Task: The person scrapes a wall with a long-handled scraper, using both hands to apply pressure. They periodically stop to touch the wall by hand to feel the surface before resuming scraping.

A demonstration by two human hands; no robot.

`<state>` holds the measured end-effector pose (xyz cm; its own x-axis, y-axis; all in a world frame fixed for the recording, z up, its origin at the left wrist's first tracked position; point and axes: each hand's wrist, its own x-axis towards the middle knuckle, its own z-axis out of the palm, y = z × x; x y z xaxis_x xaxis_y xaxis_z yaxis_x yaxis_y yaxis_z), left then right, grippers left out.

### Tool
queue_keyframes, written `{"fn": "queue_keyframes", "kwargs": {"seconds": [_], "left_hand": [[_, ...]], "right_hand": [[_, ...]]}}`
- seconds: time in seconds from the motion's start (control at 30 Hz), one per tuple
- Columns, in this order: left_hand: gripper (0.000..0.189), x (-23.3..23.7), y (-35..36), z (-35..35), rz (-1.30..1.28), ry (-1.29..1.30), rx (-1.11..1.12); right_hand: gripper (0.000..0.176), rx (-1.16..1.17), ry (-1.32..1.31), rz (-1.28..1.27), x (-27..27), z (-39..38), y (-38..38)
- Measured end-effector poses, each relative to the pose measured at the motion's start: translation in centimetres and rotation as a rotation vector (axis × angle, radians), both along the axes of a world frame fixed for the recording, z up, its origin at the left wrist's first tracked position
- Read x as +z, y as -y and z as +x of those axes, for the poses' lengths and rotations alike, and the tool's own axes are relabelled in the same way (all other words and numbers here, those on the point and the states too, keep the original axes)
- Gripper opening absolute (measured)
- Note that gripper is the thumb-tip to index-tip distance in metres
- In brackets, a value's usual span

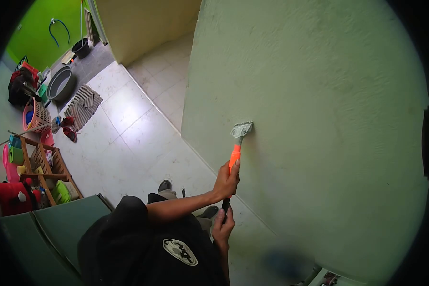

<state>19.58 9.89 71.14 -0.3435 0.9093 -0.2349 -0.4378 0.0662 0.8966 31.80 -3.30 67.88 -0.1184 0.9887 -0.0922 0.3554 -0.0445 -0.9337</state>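
Both hands grip a long-handled scraper (235, 152) with an orange and black handle and a grey metal head. My left hand (227, 181) is closed around the orange part, thumb lying along the handle. Lower down, my right hand (222, 227) wraps the black end. The scraper's head (242, 129) is at the pale green wall (319, 143), its blade edge apparently touching the surface. Rough, uneven patches mark the upper part of this wall.
White floor tiles (143, 152) lie to the left. A wooden shelf (57, 164) with household items, a pink basket (37, 116), a grey tub (61, 83) and a striped mat (83, 106) stand farther off. A green cabinet-like surface (64, 224) is close at lower left.
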Motion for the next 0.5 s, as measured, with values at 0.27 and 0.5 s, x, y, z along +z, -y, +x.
{"fn": "queue_keyframes", "kwargs": {"seconds": [0.27,0.5], "left_hand": [[0.050,0.3,-0.9,-1.8,0.006,0.020,0.020],[0.048,0.0,-0.2,-2.5,0.000,0.035,-0.075]], "right_hand": [[0.037,-0.016,0.118,0.132,1.3,-2.0,-1.1],[0.038,-0.034,0.123,0.108,1.6,-3.4,-0.5]]}}
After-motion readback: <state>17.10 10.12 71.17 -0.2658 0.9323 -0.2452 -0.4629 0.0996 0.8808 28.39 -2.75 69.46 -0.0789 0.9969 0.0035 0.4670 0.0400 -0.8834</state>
